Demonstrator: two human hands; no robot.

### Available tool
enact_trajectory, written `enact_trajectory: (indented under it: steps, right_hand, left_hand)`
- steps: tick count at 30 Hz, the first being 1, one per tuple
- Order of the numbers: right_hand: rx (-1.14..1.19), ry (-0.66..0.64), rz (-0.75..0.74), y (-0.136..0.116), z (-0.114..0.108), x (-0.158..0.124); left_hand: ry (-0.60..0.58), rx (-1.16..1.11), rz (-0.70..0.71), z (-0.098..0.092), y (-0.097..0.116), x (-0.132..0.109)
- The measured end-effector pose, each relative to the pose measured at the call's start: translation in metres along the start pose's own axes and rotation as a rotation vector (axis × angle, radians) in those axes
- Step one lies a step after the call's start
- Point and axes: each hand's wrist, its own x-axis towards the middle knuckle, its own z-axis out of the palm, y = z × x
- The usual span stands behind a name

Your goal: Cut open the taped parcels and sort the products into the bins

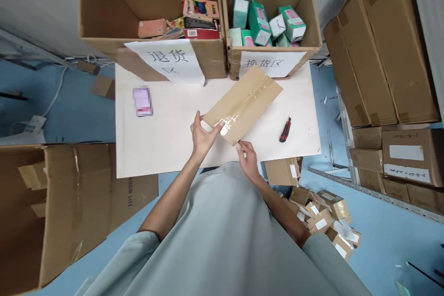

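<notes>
A flat brown cardboard parcel (243,101), sealed with clear tape, lies slantwise on the white table (166,143). My left hand (201,135) grips its near left corner, thumb on top and fingers curled under. My right hand (248,157) pinches the near right corner at the table's front edge. A red and black box cutter (285,130) lies on the table to the right of the parcel, apart from both hands.
Two open cartons stand at the table's back: the left carton (104,18) with books and a paper label, the right carton (305,14) with teal boxes. A pink item (142,101) lies left. Stacked cartons (381,55) fill shelves right; small parcels (326,217) litter the floor.
</notes>
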Motion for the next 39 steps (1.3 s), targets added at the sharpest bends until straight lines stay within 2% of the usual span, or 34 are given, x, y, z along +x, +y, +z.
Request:
enact_trajectory:
  steps: [3, 5, 6, 8, 10, 12, 15, 17, 19, 21, 24, 27, 29, 32, 34, 39]
  right_hand:
    - [0.033, -0.175, -0.019, -0.004, 0.053, -0.019]
    - [0.036, -0.241, -0.009, -0.001, 0.07, -0.017]
    - [0.028, -0.233, 0.013, 0.002, 0.072, -0.01]
    - [-0.006, -0.115, 0.087, 0.01, 0.063, 0.014]
    - [-0.052, 0.087, 0.149, 0.017, 0.043, 0.047]
    - [-0.085, 0.199, 0.172, 0.021, 0.021, 0.078]
    - [-0.088, 0.126, 0.117, 0.021, 0.004, 0.102]
    - [-0.077, 0.054, 0.076, 0.019, 0.005, 0.099]
    - [-0.079, 0.035, 0.068, 0.018, 0.009, 0.082]
    - [-0.087, 0.052, 0.106, 0.02, 0.013, 0.055]
    - [-0.077, 0.076, 0.214, 0.026, 0.016, 0.01]
    - [-0.054, 0.103, 0.279, 0.031, 0.02, -0.026]
    - [-0.035, 0.117, 0.301, 0.034, 0.025, -0.04]
    - [-0.019, 0.125, 0.324, 0.032, 0.029, -0.042]
    - [-0.015, 0.138, 0.325, 0.028, 0.028, -0.036]
    - [-0.027, 0.131, 0.189, 0.006, 0.012, -0.007]
  left_hand:
    - [0.01, -0.022, 0.005, -0.057, -0.028, 0.013]
    - [-0.022, -0.1, -0.019, -0.092, -0.044, 0.021]
    - [-0.04, -0.147, -0.046, -0.107, -0.051, 0.024]
    - [-0.078, -0.218, -0.135, -0.134, -0.062, 0.028]
    - [-0.152, -0.249, -0.27, -0.155, -0.067, 0.028]
    - [-0.242, -0.265, -0.381, -0.173, -0.069, 0.024]
    - [-0.329, -0.309, -0.418, -0.197, -0.071, 0.017]
    - [-0.36, -0.343, -0.376, -0.21, -0.077, 0.014]
    - [-0.364, -0.396, -0.305, -0.219, -0.086, 0.011]
    - [-0.319, -0.459, -0.268, -0.222, -0.098, 0.007]
    - [-0.276, -0.541, -0.323, -0.217, -0.117, -0.002]
    - [-0.32, -0.533, -0.347, -0.207, -0.132, -0.014]
    - [-0.383, -0.464, -0.315, -0.201, -0.138, -0.021]
    - [-0.471, -0.342, -0.268, -0.196, -0.142, -0.026]
    - [-0.485, -0.285, -0.263, -0.196, -0.142, -0.025]
    - [-0.407, -0.335, -0.266, -0.204, -0.13, -0.008]
